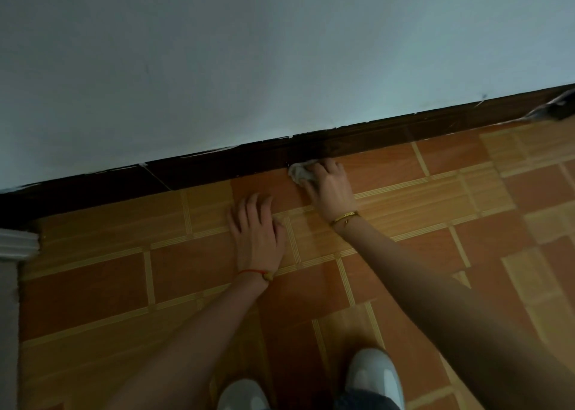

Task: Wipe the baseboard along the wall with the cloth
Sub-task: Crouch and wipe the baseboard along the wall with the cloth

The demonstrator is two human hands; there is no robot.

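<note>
A dark brown baseboard (217, 168) runs along the foot of the pale wall, rising from lower left to upper right. My right hand (329, 188) grips a small white cloth (299, 173), bunched up, and presses it at the baseboard's lower edge where it meets the floor. My left hand (256, 232) lies flat on the floor tiles with fingers spread, a little left of and nearer than the cloth, holding nothing.
Orange and tan tiles (186, 272) cover the floor. A white moulded frame (15, 244) stands at the left edge. A dark object (560, 107) lies against the baseboard at far right. Two white shoes (373, 375) show at the bottom.
</note>
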